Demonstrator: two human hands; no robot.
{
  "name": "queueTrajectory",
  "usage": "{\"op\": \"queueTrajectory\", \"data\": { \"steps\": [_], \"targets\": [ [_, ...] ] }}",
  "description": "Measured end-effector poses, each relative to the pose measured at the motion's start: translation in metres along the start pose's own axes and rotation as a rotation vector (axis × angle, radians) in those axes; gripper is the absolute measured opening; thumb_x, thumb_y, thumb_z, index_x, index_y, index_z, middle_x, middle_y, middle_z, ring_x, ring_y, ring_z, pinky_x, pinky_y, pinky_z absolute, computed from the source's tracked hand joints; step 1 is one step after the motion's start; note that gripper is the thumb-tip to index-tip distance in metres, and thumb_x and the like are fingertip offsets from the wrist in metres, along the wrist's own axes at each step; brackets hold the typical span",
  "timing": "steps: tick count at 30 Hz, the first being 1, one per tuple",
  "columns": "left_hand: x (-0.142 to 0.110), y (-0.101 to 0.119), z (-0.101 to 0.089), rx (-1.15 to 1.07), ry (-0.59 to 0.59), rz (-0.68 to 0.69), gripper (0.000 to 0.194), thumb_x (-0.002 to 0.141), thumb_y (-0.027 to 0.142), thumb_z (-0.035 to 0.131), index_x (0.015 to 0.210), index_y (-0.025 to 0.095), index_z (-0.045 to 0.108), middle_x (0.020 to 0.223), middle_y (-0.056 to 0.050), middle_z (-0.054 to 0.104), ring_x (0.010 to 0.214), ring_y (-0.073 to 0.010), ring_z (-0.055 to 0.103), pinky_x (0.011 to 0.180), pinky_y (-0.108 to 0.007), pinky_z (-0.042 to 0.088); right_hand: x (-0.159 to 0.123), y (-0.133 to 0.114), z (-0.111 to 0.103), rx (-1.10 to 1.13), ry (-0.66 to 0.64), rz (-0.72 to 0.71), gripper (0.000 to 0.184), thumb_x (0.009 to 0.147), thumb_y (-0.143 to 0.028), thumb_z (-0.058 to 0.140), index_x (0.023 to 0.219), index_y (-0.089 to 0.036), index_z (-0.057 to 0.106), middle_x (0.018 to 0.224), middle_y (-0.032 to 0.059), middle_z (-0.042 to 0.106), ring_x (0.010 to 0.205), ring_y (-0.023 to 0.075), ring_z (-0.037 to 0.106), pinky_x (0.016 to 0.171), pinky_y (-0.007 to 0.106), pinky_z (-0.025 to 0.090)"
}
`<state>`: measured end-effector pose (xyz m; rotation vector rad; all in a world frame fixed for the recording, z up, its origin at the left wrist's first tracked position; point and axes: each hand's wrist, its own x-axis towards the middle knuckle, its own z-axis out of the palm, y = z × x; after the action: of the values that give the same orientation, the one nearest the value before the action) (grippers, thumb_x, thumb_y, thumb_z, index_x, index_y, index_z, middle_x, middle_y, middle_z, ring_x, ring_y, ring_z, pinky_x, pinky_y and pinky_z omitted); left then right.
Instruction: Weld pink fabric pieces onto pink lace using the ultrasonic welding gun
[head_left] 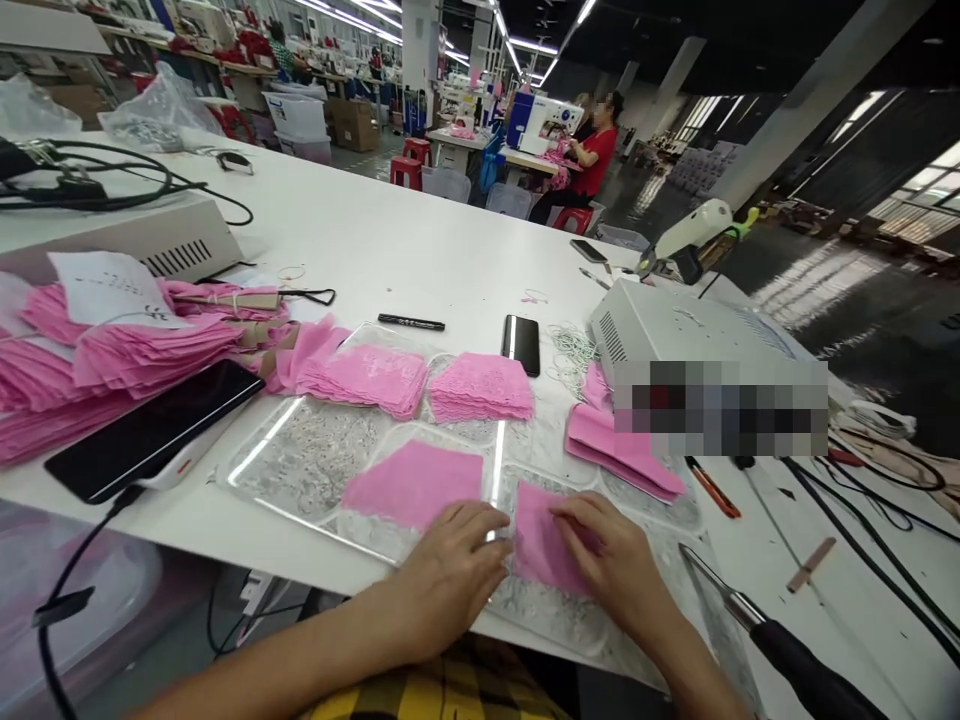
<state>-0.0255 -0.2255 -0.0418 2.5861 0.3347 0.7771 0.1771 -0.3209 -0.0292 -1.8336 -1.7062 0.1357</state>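
Both my hands rest on a clear plastic template sheet [300, 470] at the near edge of a white table [420, 240]. My left hand [457, 560] lies flat, fingers stretched toward a small pink fabric piece [541, 550]. My right hand [607, 560] presses on that same piece with its fingers bent over the cloth. A larger pink fabric piece [416, 485] lies just left of my left hand. Two stacks of pink lace pieces [480, 388] sit further back on the sheet.
Piles of pink fabric [112, 350] and a black tablet [157, 425] lie left. A black phone [521, 343], a marker [411, 322], grey machine boxes [675, 325], cables and a black-handled tool [795, 660] lie right. A person in red [596, 160] sits at a far sewing table.
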Motion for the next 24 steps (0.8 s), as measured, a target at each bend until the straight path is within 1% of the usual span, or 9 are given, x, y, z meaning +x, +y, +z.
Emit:
{"op": "queueTrajectory", "data": {
  "steps": [3,5,7,9,11,13,17,21,24],
  "targets": [
    [0.009,0.004,0.003,-0.024,-0.036,-0.067,0.018,0.082,0.013,0.063,0.098,0.019,0.066,0.119,-0.01,0.061,0.11,-0.0263,0.055,0.096,-0.047,0.048,0.002,0.001,0.004,0.022,-0.035,0.022,0.017,0.089,-0.017,0.051,0.095,-0.023,0.066,0.089,0.0031,0.067,0.084,0.0157,0.063,0.074,0.029,0.054],
    [0.011,0.005,0.001,-0.039,-0.095,-0.076,0.016,0.081,0.015,0.064,0.096,0.022,0.067,0.128,-0.009,0.057,0.121,-0.0296,0.049,0.104,-0.056,0.039,0.002,0.001,0.005,0.027,-0.058,0.035,0.019,0.088,-0.015,0.051,0.095,-0.023,0.067,0.091,0.0038,0.067,0.085,0.0164,0.063,0.075,0.03,0.055],
    [0.01,0.007,-0.003,-0.055,-0.156,-0.091,0.009,0.083,0.018,0.063,0.089,0.023,0.066,0.133,-0.007,0.055,0.129,-0.0307,0.043,0.109,-0.061,0.029,0.001,0.001,0.006,0.028,-0.066,0.044,0.019,0.088,-0.015,0.051,0.095,-0.022,0.067,0.092,0.0042,0.067,0.085,0.0167,0.063,0.076,0.031,0.055],
    [0.008,0.007,-0.008,-0.067,-0.179,-0.124,0.005,0.084,0.02,0.06,0.083,0.022,0.064,0.133,-0.005,0.056,0.132,-0.0289,0.041,0.112,-0.06,0.026,0.001,0.001,0.006,0.025,-0.058,0.043,0.019,0.088,-0.015,0.05,0.093,-0.022,0.067,0.092,0.0044,0.067,0.085,0.0167,0.063,0.076,0.031,0.055],
    [0.008,0.005,-0.011,-0.077,-0.167,-0.138,0.007,0.086,0.022,0.057,0.083,0.021,0.063,0.131,-0.006,0.058,0.131,-0.0261,0.044,0.114,-0.056,0.026,0.0,0.0,0.006,0.018,-0.036,0.028,0.019,0.089,-0.015,0.049,0.093,-0.022,0.066,0.092,0.0046,0.067,0.085,0.0166,0.063,0.075,0.031,0.055],
    [0.01,0.002,-0.01,-0.061,-0.164,-0.093,0.011,0.089,0.021,0.054,0.092,0.021,0.064,0.132,-0.007,0.058,0.132,-0.0246,0.045,0.115,-0.054,0.025,0.001,0.0,0.007,-0.003,-0.008,0.004,0.021,0.089,-0.014,0.048,0.093,-0.022,0.067,0.091,0.0048,0.066,0.085,0.0166,0.063,0.075,0.031,0.055],
    [0.017,-0.004,-0.002,0.082,-0.213,0.057,0.027,0.094,0.025,0.052,0.119,0.019,0.061,0.133,-0.009,0.058,0.133,-0.0271,0.045,0.116,-0.057,0.02,-0.001,0.003,0.009,-0.075,0.042,-0.026,0.023,0.089,-0.013,0.047,0.096,-0.022,0.067,0.09,0.0048,0.066,0.084,0.0168,0.063,0.075,0.031,0.056],
    [0.02,-0.009,0.005,0.191,-0.216,0.083,0.029,0.097,0.029,0.049,0.123,0.019,0.059,0.134,-0.009,0.059,0.131,-0.0282,0.047,0.115,-0.058,0.023,-0.015,0.012,0.0,-0.139,0.134,-0.004,0.022,0.089,-0.016,0.049,0.101,-0.023,0.066,0.092,0.0048,0.066,0.086,0.0172,0.063,0.074,0.031,0.056],
    [0.021,-0.013,0.007,0.24,-0.175,0.122,0.03,0.099,0.029,0.046,0.125,0.02,0.058,0.135,-0.008,0.057,0.132,-0.0284,0.047,0.115,-0.057,0.024,-0.036,0.018,-0.011,-0.186,0.256,0.042,0.019,0.089,-0.018,0.052,0.103,-0.023,0.065,0.094,0.0049,0.065,0.087,0.0163,0.064,0.074,0.028,0.056]
  ]
}}
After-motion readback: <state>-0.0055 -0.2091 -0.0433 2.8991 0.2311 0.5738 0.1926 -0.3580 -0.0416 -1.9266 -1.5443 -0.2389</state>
